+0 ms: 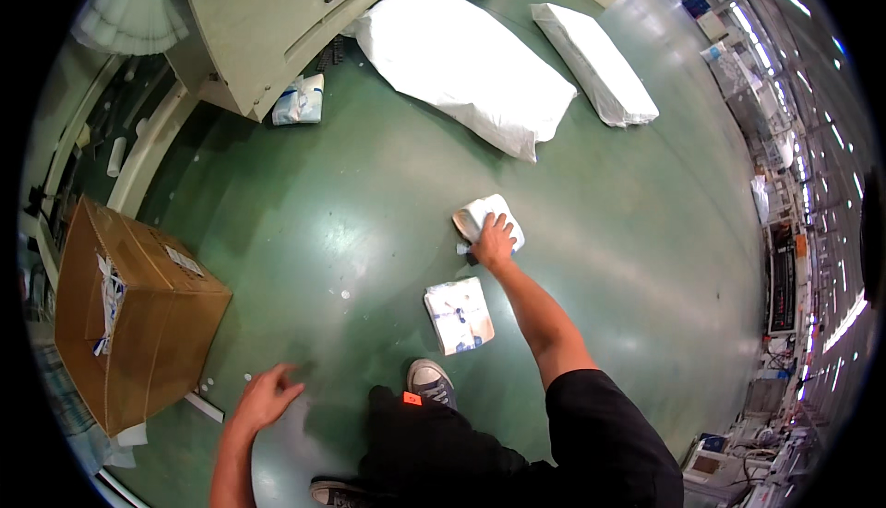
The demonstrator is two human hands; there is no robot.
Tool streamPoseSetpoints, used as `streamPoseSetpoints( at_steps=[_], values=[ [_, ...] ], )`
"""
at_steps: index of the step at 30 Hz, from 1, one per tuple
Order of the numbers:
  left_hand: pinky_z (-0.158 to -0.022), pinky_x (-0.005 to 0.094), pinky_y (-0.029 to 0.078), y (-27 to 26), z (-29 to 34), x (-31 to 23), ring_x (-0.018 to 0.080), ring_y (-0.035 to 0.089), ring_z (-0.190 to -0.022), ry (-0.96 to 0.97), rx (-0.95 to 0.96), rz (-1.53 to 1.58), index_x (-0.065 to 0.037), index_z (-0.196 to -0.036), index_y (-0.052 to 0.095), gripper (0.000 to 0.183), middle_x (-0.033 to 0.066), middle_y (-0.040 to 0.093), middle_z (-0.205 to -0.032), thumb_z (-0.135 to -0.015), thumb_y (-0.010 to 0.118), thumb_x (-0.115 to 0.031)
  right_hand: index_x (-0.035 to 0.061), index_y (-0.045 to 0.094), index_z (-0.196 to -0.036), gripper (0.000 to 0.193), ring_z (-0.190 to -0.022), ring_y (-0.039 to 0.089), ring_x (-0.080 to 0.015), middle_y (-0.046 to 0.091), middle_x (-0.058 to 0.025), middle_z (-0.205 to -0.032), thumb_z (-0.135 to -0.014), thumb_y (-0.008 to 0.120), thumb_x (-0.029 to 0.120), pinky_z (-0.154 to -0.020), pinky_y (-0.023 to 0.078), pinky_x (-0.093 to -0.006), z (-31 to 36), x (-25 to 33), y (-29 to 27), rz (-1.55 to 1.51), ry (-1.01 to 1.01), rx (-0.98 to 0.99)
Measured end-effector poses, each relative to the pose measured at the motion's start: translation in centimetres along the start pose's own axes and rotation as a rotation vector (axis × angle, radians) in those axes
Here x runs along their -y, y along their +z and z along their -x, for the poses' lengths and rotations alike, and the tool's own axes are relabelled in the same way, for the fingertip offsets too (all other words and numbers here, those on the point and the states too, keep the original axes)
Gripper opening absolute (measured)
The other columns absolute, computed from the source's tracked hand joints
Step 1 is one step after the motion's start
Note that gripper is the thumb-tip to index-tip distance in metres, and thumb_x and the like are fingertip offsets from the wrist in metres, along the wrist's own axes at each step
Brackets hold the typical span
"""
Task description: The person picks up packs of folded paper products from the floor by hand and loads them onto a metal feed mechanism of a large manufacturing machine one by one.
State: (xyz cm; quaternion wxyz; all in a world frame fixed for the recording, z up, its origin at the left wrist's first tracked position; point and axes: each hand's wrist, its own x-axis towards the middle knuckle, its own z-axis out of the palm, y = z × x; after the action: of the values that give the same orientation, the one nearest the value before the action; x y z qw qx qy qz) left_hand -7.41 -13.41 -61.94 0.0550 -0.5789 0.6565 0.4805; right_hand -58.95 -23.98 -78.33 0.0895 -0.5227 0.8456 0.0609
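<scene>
On the green floor ahead of me, my right hand (495, 239) rests on top of a small white plastic-wrapped pack (501, 206), its fingers spread over it. Part of that pack is hidden beneath the hand. A second pack (459, 315), white with blue and brownish print, lies flat just nearer to my feet, apart from the first. At the lower left my left hand (266, 399) hangs above the floor with loosely bent fingers and nothing in it. The large open cardboard box (166, 323) is the nearest thing to it, with white and blue pieces partly visible inside.
Two large white-wrapped bundles (461, 60) (595, 65) lie farther off. Another small pack (299, 100) is beside a beige machine (268, 19) at upper left. My shoe (430, 381) stands close to the nearer pack. Equipment lines the far right.
</scene>
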Motion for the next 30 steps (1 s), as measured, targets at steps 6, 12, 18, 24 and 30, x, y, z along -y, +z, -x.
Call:
streamPoseSetpoints(
  at_steps=[6,12,18,24,30],
  values=[
    [-0.089,0.0358,0.047,6.0,-11.3,-10.4,0.0235,0.06,-0.103,0.145,0.012,0.532,-0.001,-0.123,0.054,0.055,0.0141,0.064,-0.107,-0.082,0.071,-0.035,-0.0035,0.05,-0.121,0.054,-0.093,0.064,-0.0264,0.063,-0.0177,-0.107,-0.071,0.06,0.015,-0.08,0.053,-0.0377,-1.8,-5.9,-8.7,-1.081,0.009,0.299],
    [-0.098,0.0375,0.044,12.3,-15.3,-14.1,0.0233,0.053,-0.117,0.217,0.174,1.529,0.002,-0.139,0.034,0.065,0.0156,0.052,-0.13,-0.088,0.066,-0.022,-0.0041,0.044,-0.13,0.059,-0.107,0.059,-0.0237,0.057,-0.0147,-0.121,-0.073,0.055,0.009,-0.092,0.049,-0.0353,7.8,1.1,-7.9,-1.849,-0.097,0.883],
    [-0.09,0.036,0.049,11.8,-11.5,-9.3,0.0229,0.059,-0.104,-0.014,-0.348,1.491,0.004,-0.128,0.045,0.056,0.013,0.059,-0.118,-0.079,0.07,-0.009,0.0023,0.048,-0.127,0.056,-0.113,0.054,-0.0301,0.055,-0.0184,-0.122,-0.078,0.069,0.017,-0.094,0.045,-0.0383,12.7,10.5,-8.9,-0.953,-0.495,-0.047],
    [-0.088,0.0349,0.048,9.9,-9.5,-7.5,0.0227,0.059,-0.101,0.058,-0.484,1.271,0.003,-0.128,0.043,0.057,0.0128,0.058,-0.114,-0.076,0.064,-0.001,0.0053,0.058,-0.096,0.027,-0.099,0.053,-0.0268,0.056,-0.0095,-0.101,-0.071,0.065,0.012,-0.083,0.043,-0.0391,16.3,16.4,-9.7,-0.512,-1.155,0.01],
    [-0.083,0.0348,0.051,9.6,-9.4,-6.3,0.0211,0.061,-0.095,0.059,-0.46,1.09,0.001,-0.123,0.047,0.055,0.0123,0.06,-0.11,-0.072,0.067,0.001,0.0045,0.057,-0.089,0.019,-0.092,0.056,-0.0291,0.059,-0.0114,-0.089,-0.073,0.063,0.013,-0.08,0.044,-0.0396,15.8,16.8,-7.1,-0.511,-1.33,0.105]
  ],
)
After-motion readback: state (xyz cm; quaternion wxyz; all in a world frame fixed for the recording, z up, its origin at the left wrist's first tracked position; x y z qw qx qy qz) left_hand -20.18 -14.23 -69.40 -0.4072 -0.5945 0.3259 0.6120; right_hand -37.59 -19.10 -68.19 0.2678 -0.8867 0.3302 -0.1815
